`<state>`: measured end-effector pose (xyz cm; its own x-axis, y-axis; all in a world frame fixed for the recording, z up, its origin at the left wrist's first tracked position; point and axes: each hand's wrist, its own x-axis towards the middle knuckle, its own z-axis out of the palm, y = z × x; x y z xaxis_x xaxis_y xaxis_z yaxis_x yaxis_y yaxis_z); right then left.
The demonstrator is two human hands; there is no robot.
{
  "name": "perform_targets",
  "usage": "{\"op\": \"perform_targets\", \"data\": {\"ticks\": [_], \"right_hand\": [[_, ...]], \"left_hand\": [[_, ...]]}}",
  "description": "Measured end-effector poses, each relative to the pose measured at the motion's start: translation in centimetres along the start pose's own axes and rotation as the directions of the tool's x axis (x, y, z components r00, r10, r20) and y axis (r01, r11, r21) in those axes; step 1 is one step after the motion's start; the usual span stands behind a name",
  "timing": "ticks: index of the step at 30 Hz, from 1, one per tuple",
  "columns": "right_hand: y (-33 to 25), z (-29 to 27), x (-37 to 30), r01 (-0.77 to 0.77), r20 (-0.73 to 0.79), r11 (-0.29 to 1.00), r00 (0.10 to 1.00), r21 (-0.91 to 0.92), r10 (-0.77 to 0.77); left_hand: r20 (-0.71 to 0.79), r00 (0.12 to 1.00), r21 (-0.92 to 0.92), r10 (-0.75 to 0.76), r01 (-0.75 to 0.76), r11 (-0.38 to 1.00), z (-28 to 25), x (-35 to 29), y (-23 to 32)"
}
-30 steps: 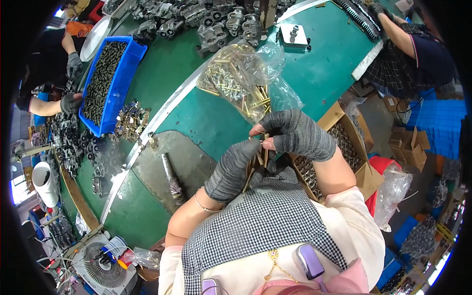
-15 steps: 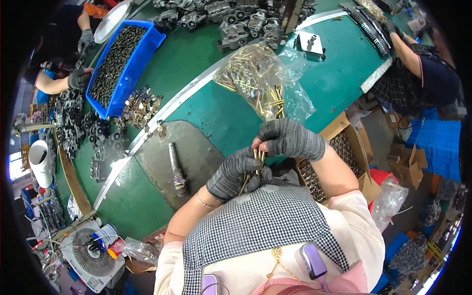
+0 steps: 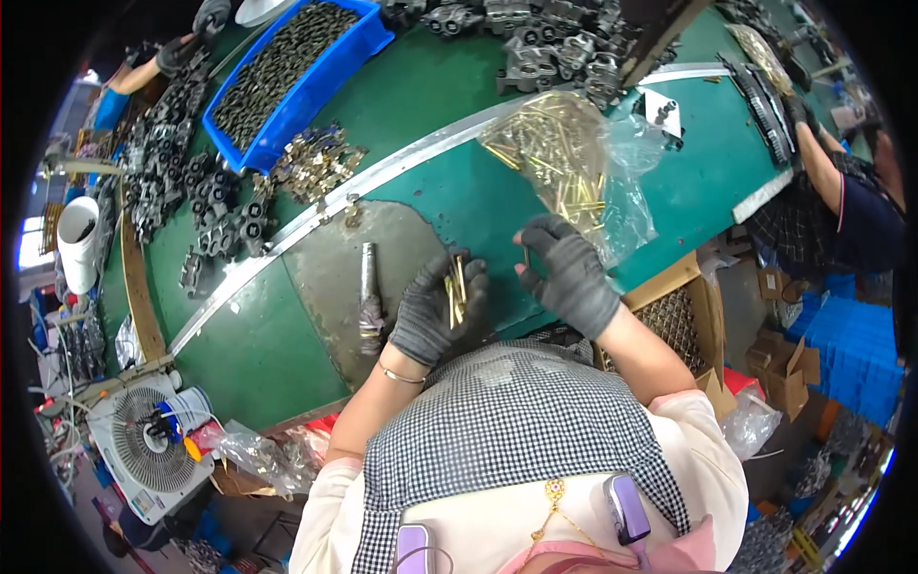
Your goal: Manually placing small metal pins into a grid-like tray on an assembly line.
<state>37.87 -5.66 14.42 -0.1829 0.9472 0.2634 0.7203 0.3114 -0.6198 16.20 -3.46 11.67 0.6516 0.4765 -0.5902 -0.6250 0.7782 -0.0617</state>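
My left hand (image 3: 432,308), in a grey glove with bare fingertips, is closed around several slim brass pins (image 3: 457,289) that lie across its palm and fingers. To its right, my right hand (image 3: 574,279), gloved alike, has thumb and forefinger on either end of what looks like one thin brass pin (image 3: 526,254); it is small and partly in shade. Just beyond the right hand lies an open clear plastic bag (image 3: 550,134) full of the same long brass pins. A metal rod-shaped tool with a wrapped handle (image 3: 369,297) rests left of my left hand.
A blue bin (image 3: 378,40) of small dark parts stands far left, beside a pile of small shiny metal pieces (image 3: 316,165). Dark metal castings (image 3: 564,57) are heaped at the back. A cardboard box (image 3: 712,316) of metal parts sits right of me. Co-workers' hands work at both sides.
My hands, together before, are now apart: the right has moved right toward the bag, the left slightly left with its palm turned up. The view has shifted, so the table appears moved rightward.
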Motion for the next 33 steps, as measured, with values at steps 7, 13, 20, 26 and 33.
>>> {"op": "perform_targets", "data": {"ticks": [7, 13, 20, 26, 33], "right_hand": [[-6.0, -1.1, 0.4, -0.208, 0.233, 0.928, 0.963, 0.31, 0.138], [-6.0, -1.3, 0.6, -0.217, 0.106, 0.862, 0.976, 0.459, 0.189], [-6.0, -2.3, 1.8, -0.177, -0.074, 0.914, 0.973, 0.366, 0.218], [-6.4, -3.2, 2.7, -0.242, 0.099, 0.923, 0.97, 0.299, 0.222], [-6.4, -4.1, 5.5, 0.245, 0.243, 0.962, 0.932, 0.122, -0.268]], "left_hand": [[0.288, 0.931, -0.104, 0.226, -0.204, 0.973, 2.3, 1.9, -0.9], [0.441, 0.862, -0.1, 0.252, -0.232, 0.968, 5.2, 0.9, -1.1], [0.526, 0.828, -0.123, 0.197, -0.155, 0.98, 6.1, -0.2, -1.5], [0.591, 0.796, -0.047, 0.135, -0.134, 0.99, 4.8, -0.7, -1.0], [0.62, 0.782, -0.568, 0.065, 0.389, 0.725, 3.8, -2.3, -0.8]]}}
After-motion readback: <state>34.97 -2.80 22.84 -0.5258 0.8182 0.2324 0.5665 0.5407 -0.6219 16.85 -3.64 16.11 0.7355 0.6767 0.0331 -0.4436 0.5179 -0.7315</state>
